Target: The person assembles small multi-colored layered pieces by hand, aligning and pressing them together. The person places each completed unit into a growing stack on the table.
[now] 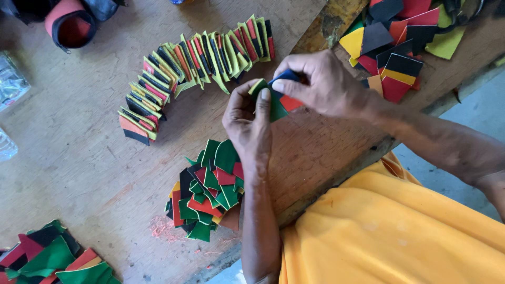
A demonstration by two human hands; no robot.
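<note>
A small bundle of cut pieces (pixel 276 102), green with red and a dark blue edge showing, is held above the wooden table (pixel 79 147) between both hands. The left hand (pixel 248 123) is closed on the bundle's lower side, its thumb pressed flat against the green face. The right hand (pixel 321 84) is pinched on the upper edge, where the dark blue piece is caught between thumb and fingers. Just below the left wrist, a loose heap of green, red and black pieces (pixel 208 189) is observed on the table. A curved row of folded pieces (pixel 194 66), stood on edge and packed close, is laid out beyond the hands, well apart from the heap. A further pile of yellow, black and red pieces (pixel 394 47) is seen past the right hand. More green and red pieces (pixel 52 260) are noted at the lower left corner. A yellow garment (pixel 394 231) is worn by the person.
</note>
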